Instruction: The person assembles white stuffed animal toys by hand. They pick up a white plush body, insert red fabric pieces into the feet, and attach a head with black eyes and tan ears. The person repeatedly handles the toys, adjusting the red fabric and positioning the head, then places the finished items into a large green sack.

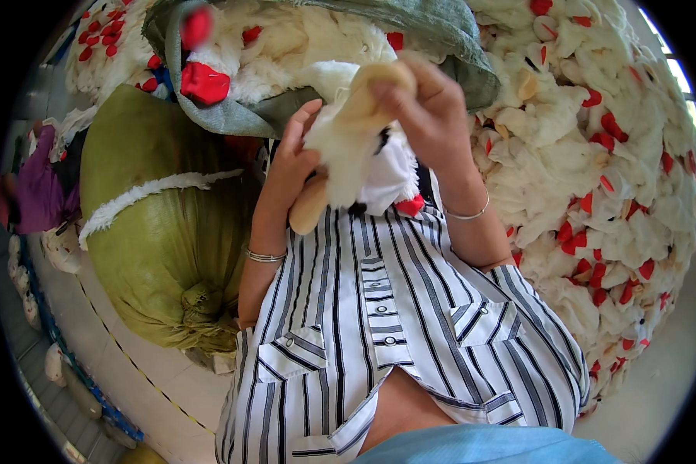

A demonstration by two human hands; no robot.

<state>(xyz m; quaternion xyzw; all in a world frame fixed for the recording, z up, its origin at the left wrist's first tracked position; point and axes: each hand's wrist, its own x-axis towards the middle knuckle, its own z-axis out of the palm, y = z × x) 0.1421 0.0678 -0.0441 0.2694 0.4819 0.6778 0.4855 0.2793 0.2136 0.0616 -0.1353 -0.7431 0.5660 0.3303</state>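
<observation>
An unstuffed, fluffy white plush toy skin (340,166) is up in front of my chest, between both hands. It has beige ear-like flaps and small black spots. My left hand (292,151) has its fingers bent around the plush's left side, and a beige flap (308,207) hangs below it. With the thumb and fingers closed, my right hand (433,112) grips the upper beige flap (375,83), slightly smeared by motion. White cloth with a red bit (410,205) shows beneath the plush, against my striped shirt.
Ahead lies an open grey-green sack (472,58) of white plush skins with red parts. A full olive sack (158,209), tied off, stands at my left. White and red plush skins form a large pile (595,193) on the right. Someone in purple (40,185) is far left.
</observation>
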